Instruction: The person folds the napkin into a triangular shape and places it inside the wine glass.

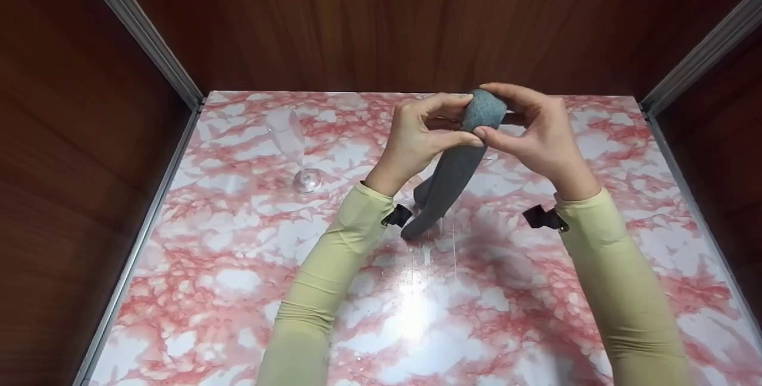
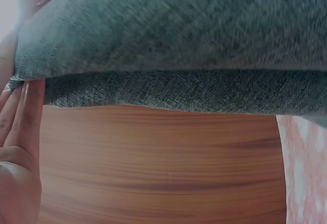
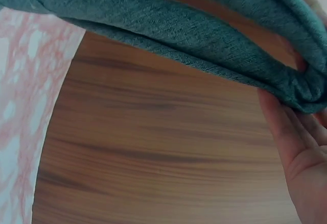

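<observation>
Holding a grey sock above the counter, left hand and right hand fingers pinched on its top, toe hanging near the counter; wine glass left of sock. Seen from left wrist: sock overhead. From right wrist: sock bunched at fingers. Likely rolling the cuff; next needing steady pinching

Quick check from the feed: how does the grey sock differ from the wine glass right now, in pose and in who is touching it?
The grey sock is pinched at its top by the left hand and right hand; the wine glass is untouched. The sock hangs, its lower end at the marble tabletop; the glass seems to stand on its foot, left of the hands. The sock is opaque cloth, the glass clear.
</observation>
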